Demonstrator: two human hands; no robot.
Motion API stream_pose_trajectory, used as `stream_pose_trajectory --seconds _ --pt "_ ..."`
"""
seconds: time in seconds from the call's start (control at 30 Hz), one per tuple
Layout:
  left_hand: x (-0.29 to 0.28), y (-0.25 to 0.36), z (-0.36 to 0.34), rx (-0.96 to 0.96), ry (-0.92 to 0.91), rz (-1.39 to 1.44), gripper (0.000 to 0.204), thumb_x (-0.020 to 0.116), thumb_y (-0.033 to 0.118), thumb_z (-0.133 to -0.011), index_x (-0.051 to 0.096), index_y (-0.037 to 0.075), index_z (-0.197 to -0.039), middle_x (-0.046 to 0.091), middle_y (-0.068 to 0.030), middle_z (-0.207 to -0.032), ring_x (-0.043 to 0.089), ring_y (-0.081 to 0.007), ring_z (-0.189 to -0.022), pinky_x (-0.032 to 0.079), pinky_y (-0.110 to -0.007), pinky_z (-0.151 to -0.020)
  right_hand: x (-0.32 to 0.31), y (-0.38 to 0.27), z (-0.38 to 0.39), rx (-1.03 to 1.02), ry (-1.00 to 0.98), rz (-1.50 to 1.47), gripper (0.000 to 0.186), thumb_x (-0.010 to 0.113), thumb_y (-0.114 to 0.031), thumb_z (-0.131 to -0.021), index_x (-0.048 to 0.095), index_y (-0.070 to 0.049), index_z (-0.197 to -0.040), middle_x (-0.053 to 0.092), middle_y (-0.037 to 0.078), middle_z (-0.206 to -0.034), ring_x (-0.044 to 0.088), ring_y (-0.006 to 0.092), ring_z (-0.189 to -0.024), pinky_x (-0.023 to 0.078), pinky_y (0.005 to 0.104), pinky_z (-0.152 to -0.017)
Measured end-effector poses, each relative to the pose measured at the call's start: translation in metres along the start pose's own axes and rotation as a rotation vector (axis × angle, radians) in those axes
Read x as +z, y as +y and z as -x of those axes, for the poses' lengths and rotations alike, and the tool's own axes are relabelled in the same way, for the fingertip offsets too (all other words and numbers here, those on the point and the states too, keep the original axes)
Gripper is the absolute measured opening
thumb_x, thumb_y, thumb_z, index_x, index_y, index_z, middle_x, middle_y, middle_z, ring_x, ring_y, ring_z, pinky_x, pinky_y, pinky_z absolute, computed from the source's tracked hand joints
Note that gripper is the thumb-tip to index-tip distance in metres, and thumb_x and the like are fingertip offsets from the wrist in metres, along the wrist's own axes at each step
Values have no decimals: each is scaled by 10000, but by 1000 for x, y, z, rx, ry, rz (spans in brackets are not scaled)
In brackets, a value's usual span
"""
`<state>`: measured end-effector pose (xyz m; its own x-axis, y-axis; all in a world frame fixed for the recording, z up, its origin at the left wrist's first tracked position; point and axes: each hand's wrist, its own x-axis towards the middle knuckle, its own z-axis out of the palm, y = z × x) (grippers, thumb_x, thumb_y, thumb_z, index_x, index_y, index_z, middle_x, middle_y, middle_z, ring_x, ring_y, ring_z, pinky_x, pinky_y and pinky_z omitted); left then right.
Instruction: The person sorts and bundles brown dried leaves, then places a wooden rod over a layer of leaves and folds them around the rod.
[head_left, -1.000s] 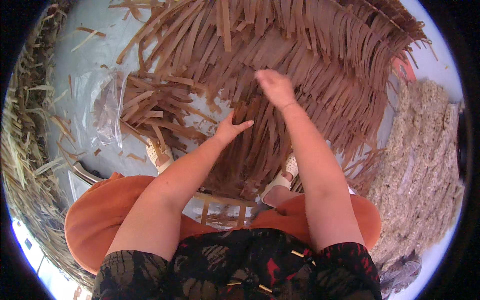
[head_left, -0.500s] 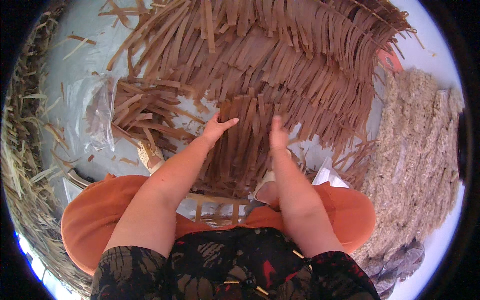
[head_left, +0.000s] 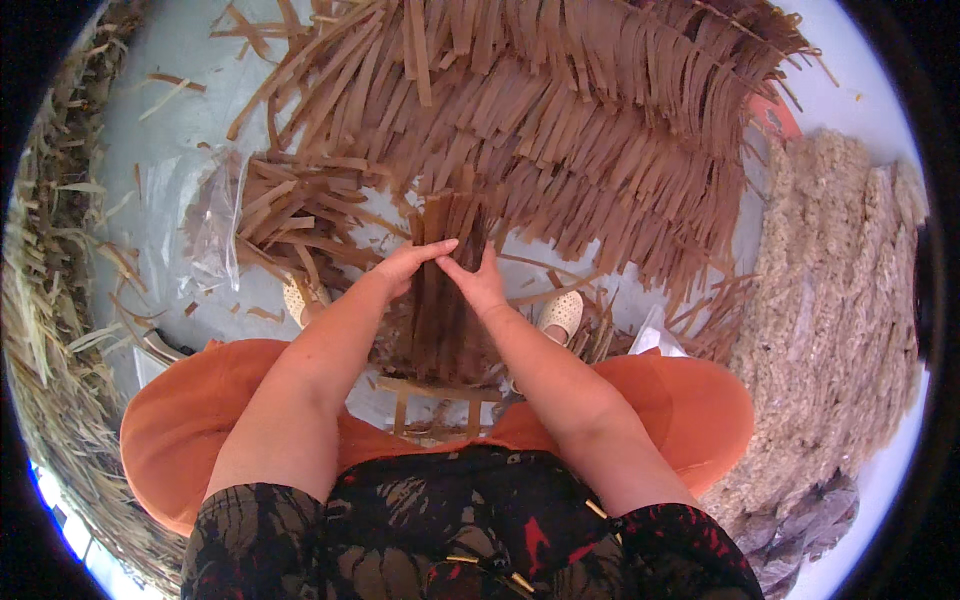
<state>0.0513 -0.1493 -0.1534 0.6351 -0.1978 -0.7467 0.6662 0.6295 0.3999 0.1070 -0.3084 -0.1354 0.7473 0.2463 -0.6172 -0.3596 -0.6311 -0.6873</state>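
Between my legs stands a bundle of flat brown thatch strips (head_left: 440, 325), gathered together with its upper ends uneven. My left hand (head_left: 405, 264) grips its left side, fingers behind and thumb stretched over the front. From the right, my right hand (head_left: 478, 282) closes around the other side, its thumb meeting the left one across the strips. My fingers behind the bundle are hidden. Beyond the hands lies a wide layered sheet of brown thatch (head_left: 600, 130), its fringes hanging toward me. A loose heap of brown strips (head_left: 295, 215) lies to the left.
A clear plastic bag (head_left: 215, 225) lies beside the loose heap. Pale dry thatch (head_left: 60, 300) lines the left edge, and a shaggy beige pile (head_left: 825, 320) stands at the right. My cream shoe (head_left: 562, 314) is right of the bundle. A wooden frame (head_left: 440, 390) lies below it.
My right hand has moved left and both hands have closed in around the strips. The bundle has become narrower, and my right shoe is now in fuller view.
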Motion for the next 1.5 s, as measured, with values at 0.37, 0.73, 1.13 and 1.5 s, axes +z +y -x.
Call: stream_pose_trajectory --seconds 0.37,0.73,1.13,1.5 --pt "60 62 86 345 -112 74 777 792 395 -779 461 -29 -1340 595 -168 -1237 613 -264 -1093 517 -432 -925 -51 -115 75 -135 -273 -451 874 866 -344 -682 415 -29 -1361 556 124 -1293 540 248 -1179 429 371 -999" --pt "145 164 287 935 -63 -601 689 633 487 -897 448 28 -1377 562 -121 -1301 563 -217 -1162 464 -379 -994 -135 -288 203 -678 -565 -200 684 820 -239 -749 499 -30 -1317 599 79 -1218 558 197 -1125 429 350 -994" --pt "156 156 242 798 -160 -44 773 737 489 -813 454 38 -1373 556 -135 -1302 553 -232 -1178 487 -416 -963 -122 -282 156 -799 -247 6 853 869 -331 -690 418 -8 -1337 600 113 -1233 566 204 -1141 443 339 -1004" --pt "174 152 251 1117 0 -135 630 789 252 -806 497 21 -1315 579 -85 -1259 548 -193 -1157 443 -357 -997 -125 -294 150 -1069 -297 109 943 872 -258 -655 347 -31 -1405 569 149 -1290 558 244 -1181 438 362 -1022"
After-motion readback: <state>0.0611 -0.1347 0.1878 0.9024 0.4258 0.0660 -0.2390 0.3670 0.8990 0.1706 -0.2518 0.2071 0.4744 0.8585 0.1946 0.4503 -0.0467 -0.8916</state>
